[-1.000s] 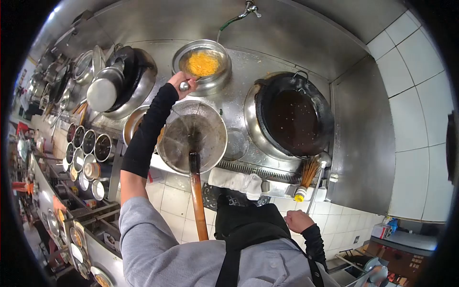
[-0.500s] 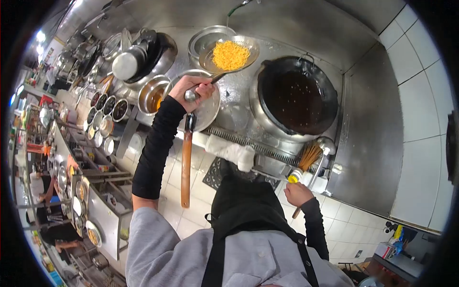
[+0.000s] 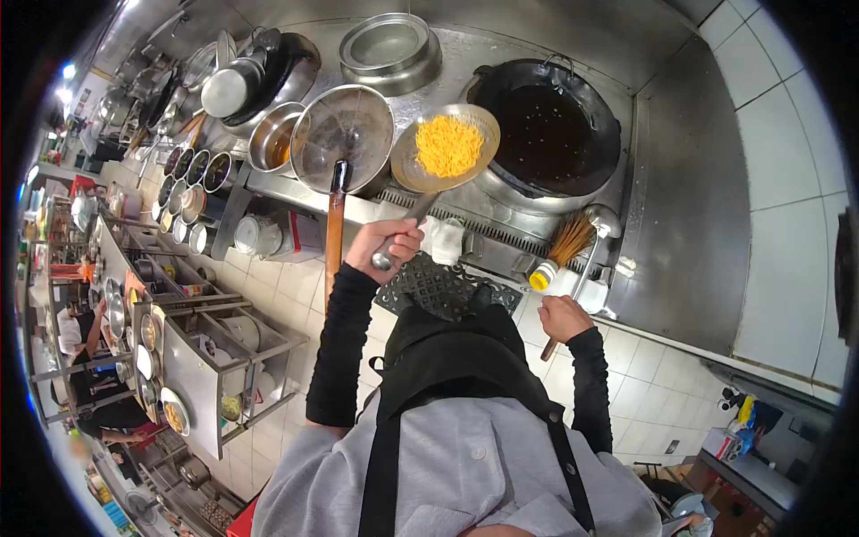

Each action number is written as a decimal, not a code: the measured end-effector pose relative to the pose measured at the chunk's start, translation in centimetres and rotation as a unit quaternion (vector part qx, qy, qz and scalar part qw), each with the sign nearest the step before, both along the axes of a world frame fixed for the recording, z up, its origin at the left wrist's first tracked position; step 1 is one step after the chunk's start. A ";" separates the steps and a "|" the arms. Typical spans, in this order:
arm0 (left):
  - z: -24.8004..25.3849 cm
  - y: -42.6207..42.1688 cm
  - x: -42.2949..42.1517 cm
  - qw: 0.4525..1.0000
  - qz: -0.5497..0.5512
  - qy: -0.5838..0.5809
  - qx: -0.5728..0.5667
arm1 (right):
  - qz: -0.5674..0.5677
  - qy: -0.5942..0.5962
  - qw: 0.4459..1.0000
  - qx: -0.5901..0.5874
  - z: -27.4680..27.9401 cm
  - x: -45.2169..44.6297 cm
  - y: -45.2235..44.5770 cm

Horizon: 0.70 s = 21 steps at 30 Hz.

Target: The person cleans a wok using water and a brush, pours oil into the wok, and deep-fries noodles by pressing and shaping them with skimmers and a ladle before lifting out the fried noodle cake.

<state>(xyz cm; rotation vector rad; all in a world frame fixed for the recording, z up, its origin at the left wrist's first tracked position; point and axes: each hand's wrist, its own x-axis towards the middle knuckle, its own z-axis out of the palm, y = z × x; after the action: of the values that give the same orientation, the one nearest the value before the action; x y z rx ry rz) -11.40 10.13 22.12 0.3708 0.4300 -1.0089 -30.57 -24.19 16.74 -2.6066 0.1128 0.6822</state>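
Observation:
My left hand is wrapped round the metal handle of a round perforated skimmer. Yellow shreds lie heaped in its bowl, level between a strainer and a dark wok. My right hand is closed in a fist over the handle of a ladle; nothing shows between its fingers. The ladle's brown handle end sticks out below the fist. The large round strainer, with a long wooden handle, is left of the skimmer.
The wok holds dark liquid. A lidless metal pot stands at the back, and a small bowl with orange liquid at left. A bamboo brush, white cloth and stacked pans are around. A co-worker is far left.
My left hand has brought the skimmer with the yellow shreds from over the back pot toward me and to the right. The fist has come to overlap the ladle handle.

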 end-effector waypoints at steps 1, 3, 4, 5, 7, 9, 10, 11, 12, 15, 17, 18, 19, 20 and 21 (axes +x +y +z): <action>-1.7 0.2 -0.1 1.000 0.002 -0.008 0.022 | -0.007 -0.001 1.000 -0.001 0.2 -0.4 0.5; -6.1 0.0 0.3 0.998 0.012 -0.026 0.063 | 0.009 -0.003 1.000 0.006 0.8 -0.5 2.0; -9.0 0.0 0.5 0.997 0.015 -0.048 0.066 | 0.019 -0.002 1.000 0.012 1.1 -0.6 2.9; -12.4 0.2 1.0 0.995 0.016 -0.071 0.071 | 0.029 -0.001 1.000 0.010 0.7 -0.7 3.6; -18.8 1.4 1.6 0.994 -0.001 -0.047 0.095 | 0.044 0.002 0.999 0.007 -0.4 -1.0 5.1; -21.4 2.2 1.6 0.983 -0.048 -0.075 0.158 | 0.049 0.001 0.999 0.006 0.9 -0.9 7.1; -22.3 2.4 1.1 0.981 -0.044 -0.069 0.175 | 0.055 0.004 0.998 0.006 1.3 -0.8 7.8; -21.8 2.4 0.4 0.977 -0.038 -0.069 0.197 | 0.061 0.006 0.998 0.007 1.7 -0.8 8.3; -20.8 2.3 0.0 0.972 -0.034 -0.072 0.220 | 0.053 0.005 0.999 0.009 2.3 -0.9 8.9; -19.6 3.1 -0.3 0.972 -0.066 -0.104 0.200 | 0.051 0.006 0.999 0.004 1.6 -1.2 9.4; -18.9 2.9 -0.1 0.966 -0.076 -0.135 0.207 | 0.049 0.001 0.999 -0.003 1.8 -1.3 9.8; -18.1 2.4 -0.4 0.957 -0.070 -0.148 0.239 | 0.049 0.000 0.999 -0.005 2.1 -1.4 10.1; -17.2 2.1 -0.5 0.947 -0.063 -0.162 0.271 | 0.047 0.005 0.999 -0.002 2.4 -1.3 10.4; -15.8 2.0 -0.7 0.950 -0.065 -0.161 0.260 | 0.044 0.010 0.999 0.000 2.7 -1.1 10.7; -14.1 2.1 -1.4 0.953 -0.069 -0.157 0.250 | 0.042 0.017 0.999 0.004 2.9 -1.1 10.9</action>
<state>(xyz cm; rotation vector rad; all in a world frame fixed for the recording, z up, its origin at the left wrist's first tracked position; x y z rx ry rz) -12.81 12.24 8.00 1.0142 0.3702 -0.9467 -31.71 -13.34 19.59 -2.6057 0.0119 0.7550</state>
